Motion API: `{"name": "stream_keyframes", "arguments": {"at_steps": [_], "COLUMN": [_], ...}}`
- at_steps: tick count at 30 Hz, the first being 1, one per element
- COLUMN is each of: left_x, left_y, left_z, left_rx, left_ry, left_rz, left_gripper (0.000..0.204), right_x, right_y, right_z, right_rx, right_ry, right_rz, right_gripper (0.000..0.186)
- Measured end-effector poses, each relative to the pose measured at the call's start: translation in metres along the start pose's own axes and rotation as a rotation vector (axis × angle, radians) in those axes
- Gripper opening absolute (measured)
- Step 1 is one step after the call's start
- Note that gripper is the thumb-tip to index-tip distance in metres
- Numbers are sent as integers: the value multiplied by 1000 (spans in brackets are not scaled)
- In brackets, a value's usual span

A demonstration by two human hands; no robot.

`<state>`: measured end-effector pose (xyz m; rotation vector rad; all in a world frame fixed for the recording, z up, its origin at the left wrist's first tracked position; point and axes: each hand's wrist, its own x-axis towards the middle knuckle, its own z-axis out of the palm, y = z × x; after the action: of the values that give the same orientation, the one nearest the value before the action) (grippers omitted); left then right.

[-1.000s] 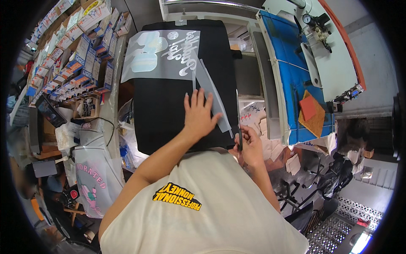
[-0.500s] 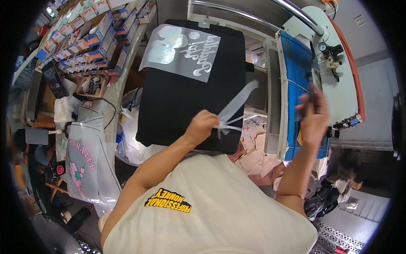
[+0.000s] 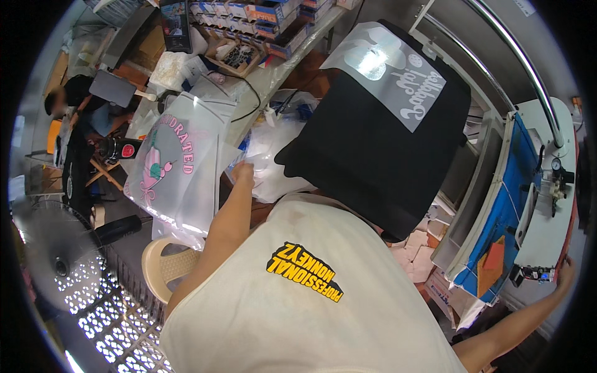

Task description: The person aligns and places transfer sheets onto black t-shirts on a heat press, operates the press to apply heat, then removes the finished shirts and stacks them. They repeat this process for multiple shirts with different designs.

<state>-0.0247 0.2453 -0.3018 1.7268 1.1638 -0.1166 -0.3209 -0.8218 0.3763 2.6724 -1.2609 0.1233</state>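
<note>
A black garment (image 3: pixel 373 149) lies over the press bed in front of me. Across its far end rests a clear transfer film (image 3: pixel 404 84) with shiny whitish shapes and mirrored lettering. My left hand (image 3: pixel 244 173) is low at the left, beside a clear plastic bag (image 3: pixel 270 155) of pale scraps; its fingers are too unclear to show whether they hold anything. Far out at the right, my right hand (image 3: pixel 566 273) is at the edge of the heat press's white body (image 3: pixel 547 242), next to a small control box (image 3: pixel 533 273). Its fingers are hard to make out.
The press's blue-covered upper part (image 3: pixel 497 205) stands right of the garment. Printed film sheets (image 3: pixel 177 155) lie on the table at left, with stacked boxes (image 3: pixel 261 18) behind. A beige plastic chair (image 3: pixel 158 267) and a fan (image 3: pixel 62 264) are lower left.
My view has turned left. My left hand has moved left, off the garment, and the film strips it held no longer show. My right hand has gone from the blue part to the press's outer edge.
</note>
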Motion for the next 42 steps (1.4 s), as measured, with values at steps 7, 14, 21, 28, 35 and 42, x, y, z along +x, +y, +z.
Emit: {"name": "stream_keyframes", "arguments": {"at_steps": [7, 14, 21, 28, 35, 42], "left_x": [-97, -271, -306, -355, -273, -248], "left_y": [187, 326, 299, 358, 404, 347], "left_z": [14, 175, 192, 67, 152, 126], "left_rx": [309, 260, 849, 494, -13, 284], "left_ry": [-156, -585, -494, -1590, -1349, -866], "left_rz": [846, 1888, 1853, 739, 675, 1745], "left_gripper": [31, 27, 35, 30, 38, 25], "right_x": [-69, -233, -330, -393, -357, -226], "right_y": [-108, -415, -479, -492, -590, -617], "right_z": [30, 29, 136, 234, 188, 269], "right_rx": [-349, 539, 727, 1288, 1464, 1220], "right_ry": [364, 245, -65, -165, -568, -682], "right_rz": [-21, -442, -581, -211, -40, -54], "right_gripper": [43, 24, 21, 81, 29, 42]}}
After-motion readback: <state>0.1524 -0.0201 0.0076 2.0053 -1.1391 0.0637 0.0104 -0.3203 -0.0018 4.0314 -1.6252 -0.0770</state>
